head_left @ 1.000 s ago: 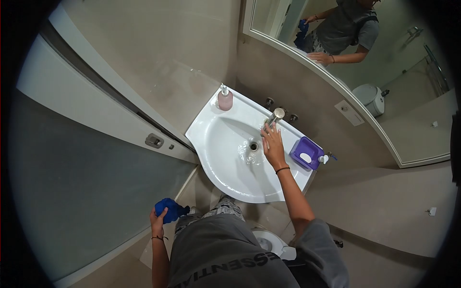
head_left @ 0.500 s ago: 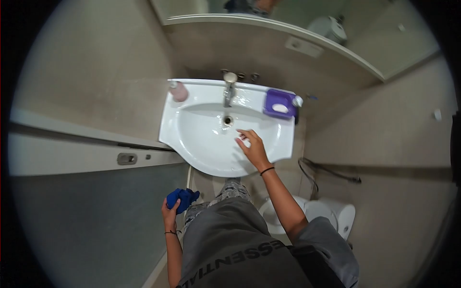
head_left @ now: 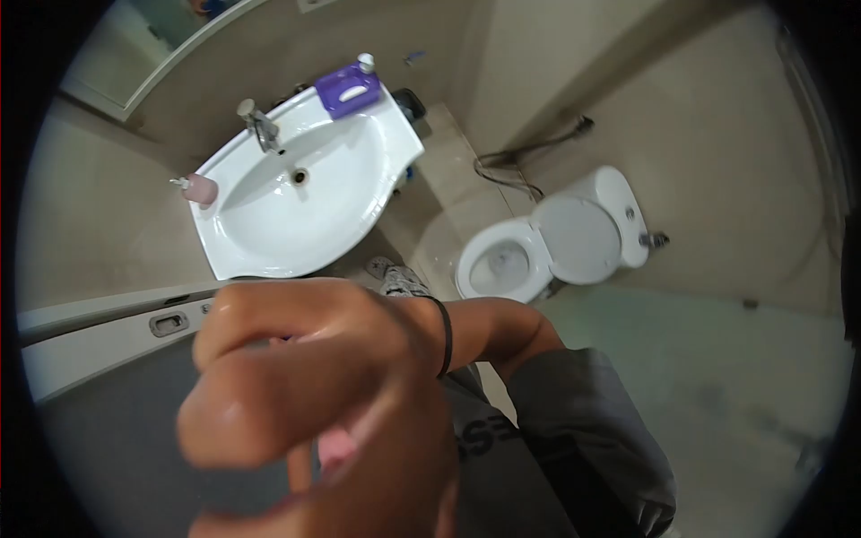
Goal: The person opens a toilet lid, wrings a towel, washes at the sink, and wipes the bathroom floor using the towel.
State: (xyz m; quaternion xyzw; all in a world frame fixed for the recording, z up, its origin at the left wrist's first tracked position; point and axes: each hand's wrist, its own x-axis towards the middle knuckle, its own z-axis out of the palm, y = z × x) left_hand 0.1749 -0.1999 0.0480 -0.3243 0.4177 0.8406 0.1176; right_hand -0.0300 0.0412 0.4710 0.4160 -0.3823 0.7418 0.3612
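My right hand [head_left: 332, 386] looms very large and blurred close to the camera, at the lower left of the view. Its fingers are bent, with gaps between them, and nothing shows in its grip. A dark band circles the wrist. Most of my left side is hidden behind this hand; only a narrow strip of skin shows in a gap, and I cannot make out my left hand. Beyond lies the white sink [head_left: 359, 193] with its metal faucet [head_left: 260, 127]. A pink soap bottle [head_left: 199, 189] and a purple tray [head_left: 345, 91] stand on its rim.
A white toilet [head_left: 502, 260] with its lid raised is right of the sink. A dark hose [head_left: 529, 152] hangs near the wall. The sliding door's edge [head_left: 117, 345] is at the left, and part of a mirror [head_left: 170, 45] shows at the upper left.
My right hand has left the faucet and sink and come up close to the camera. The view has swung right, bringing the toilet into full sight. My left hand and its blue cloth became hidden.
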